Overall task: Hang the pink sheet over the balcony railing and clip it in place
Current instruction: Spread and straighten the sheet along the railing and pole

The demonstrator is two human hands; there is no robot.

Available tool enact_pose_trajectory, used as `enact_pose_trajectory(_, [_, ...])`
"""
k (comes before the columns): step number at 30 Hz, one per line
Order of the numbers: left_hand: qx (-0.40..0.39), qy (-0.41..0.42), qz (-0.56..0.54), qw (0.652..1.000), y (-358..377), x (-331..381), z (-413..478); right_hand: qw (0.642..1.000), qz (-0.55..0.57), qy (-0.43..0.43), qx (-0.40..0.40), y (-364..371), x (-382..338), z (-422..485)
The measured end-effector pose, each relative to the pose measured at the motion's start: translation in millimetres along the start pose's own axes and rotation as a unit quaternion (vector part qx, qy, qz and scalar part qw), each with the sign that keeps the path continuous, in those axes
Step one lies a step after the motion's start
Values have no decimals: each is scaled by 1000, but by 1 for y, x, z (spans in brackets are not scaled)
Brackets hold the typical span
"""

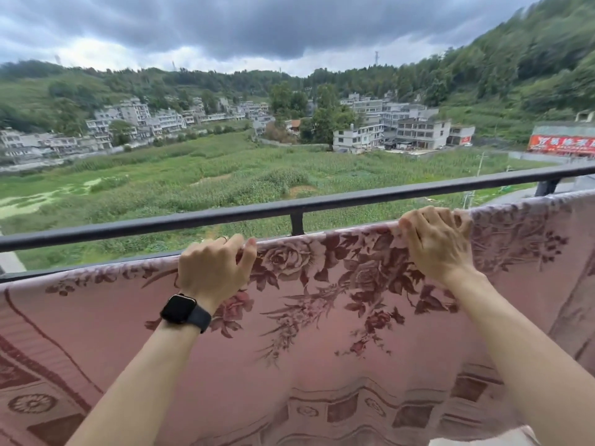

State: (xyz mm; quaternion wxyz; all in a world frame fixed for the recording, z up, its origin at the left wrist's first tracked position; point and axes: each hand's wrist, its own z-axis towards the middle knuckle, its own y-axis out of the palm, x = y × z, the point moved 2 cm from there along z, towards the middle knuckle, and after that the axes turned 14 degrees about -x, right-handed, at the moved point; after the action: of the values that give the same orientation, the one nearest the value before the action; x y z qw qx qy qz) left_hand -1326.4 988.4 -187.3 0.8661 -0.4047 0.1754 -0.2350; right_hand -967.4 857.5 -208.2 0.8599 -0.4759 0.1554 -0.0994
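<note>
The pink sheet [315,342], patterned with dark red roses, hangs spread across the lower half of the view, draped over a lower bar that it hides. Its top fold runs just under the dark top rail of the balcony railing [225,215]. My left hand [211,268], with a black watch on the wrist, grips the top fold near the middle. My right hand [434,243] grips the same fold further right, fingers curled over it. No clip is visible.
A short black post [297,224] joins the top rail to the covered bar between my hands; another post [547,187] stands at the right. Beyond the railing lie green fields, grey buildings and wooded hills far below.
</note>
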Motion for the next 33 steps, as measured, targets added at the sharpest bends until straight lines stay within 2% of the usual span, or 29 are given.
enact_pose_trajectory(4, [-53, -89, -18, 994, -12, -5, -7, 999, 23, -26, -20, -5, 3, -4])
enact_pose_trajectory(6, [-50, -113, -15, 992, -21, 9, -8, 999, 20, -39, -13, -4, -13, -10])
enact_pose_trajectory(8, [-28, -73, -2, 997, -24, 50, -2, 999, 18, -47, -11, -3, -27, -16])
enact_pose_trajectory(11, [-50, 7, -14, 999, -20, 122, 13, 997, 10, -68, -18, -1, -44, -22])
enact_pose_trajectory(14, [-57, 26, -22, 998, -12, 154, 18, 992, 28, -121, -11, -6, -46, -25])
enact_pose_trajectory(20, [2, -2, -23, 1000, -5, 120, 10, 994, -9, -99, 53, -18, 34, -31])
enact_pose_trajectory(22, [-12, -10, -20, 1000, -9, 106, 2, 994, -5, -85, 63, -19, 41, -30])
enact_pose_trajectory(25, [-65, -61, -28, 996, -18, 77, -9, 994, 67, -24, 86, -18, 40, -31])
enact_pose_trajectory(28, [-118, -111, -36, 986, -31, 62, -8, 990, 82, -19, 114, -16, 28, -40])
enact_pose_trajectory(30, [-117, -80, -48, 989, -42, 82, -1, 991, 75, -29, 112, -14, 10, -45])
enact_pose_trajectory(33, [-94, 27, -90, 991, -49, 148, 10, 990, 71, -43, 117, -17, -9, -53])
